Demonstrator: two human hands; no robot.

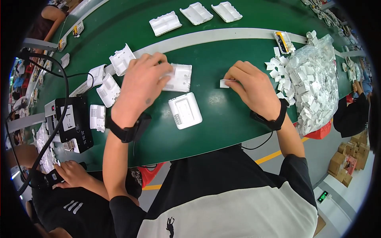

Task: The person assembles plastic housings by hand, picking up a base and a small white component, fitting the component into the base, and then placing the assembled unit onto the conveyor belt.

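Note:
My left hand (143,81) is closed at the left edge of a white plastic housing shell (181,78), which lies on the green table with its hollow side up. The fingertips are slightly blurred. Just below that shell, a second white housing (185,111) with rounded corners and a slotted vent rests with its outer face up. Farther right, my right hand (251,88) pinches a small white flat piece (225,83) between thumb and fingers, low over the table. A dark band circles each of my wrists.
A clear plastic bag (313,87) of small white pieces stands at right, with loose pieces (279,73) spilled beside it. More shells (122,59) lie left. Three shells (196,13) sit beyond the pale rail (206,37). A black box (75,123) with cables and a co-worker's hand (73,173) are at left.

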